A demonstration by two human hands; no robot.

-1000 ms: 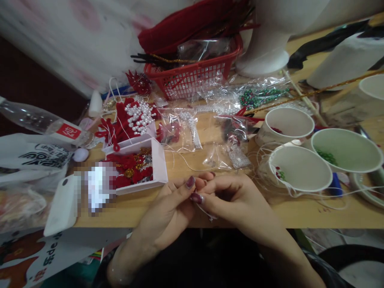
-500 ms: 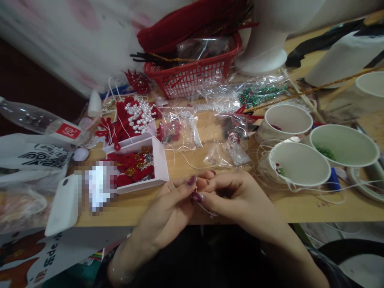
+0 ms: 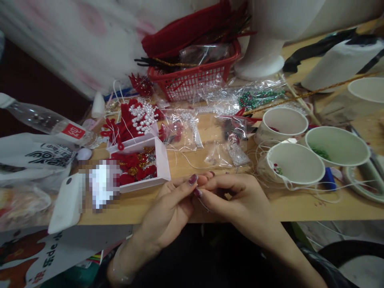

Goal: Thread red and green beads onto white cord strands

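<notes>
My left hand [image 3: 168, 208] and my right hand [image 3: 237, 198] meet fingertip to fingertip at the near edge of the wooden table [image 3: 300, 204]. Both pinch closed on a thin white thread [image 3: 207, 208] that hangs in a small loop below the fingers. Whatever tiny piece sits between the fingertips is too small to make out. Just left of my left hand lies a white box [image 3: 163, 164] of red and gold trinkets.
Three paper cups [image 3: 295, 164] with beads and loose thread stand to the right. A red basket [image 3: 195, 78] sits at the back, clear bead bags [image 3: 231, 136] in the middle. A plastic bottle [image 3: 45, 120], white bags and a white device [image 3: 66, 202] lie left.
The hands stay pinched together on the thread with only small finger shifts. The view has drifted slightly, so the table items sit a little further right and lower.
</notes>
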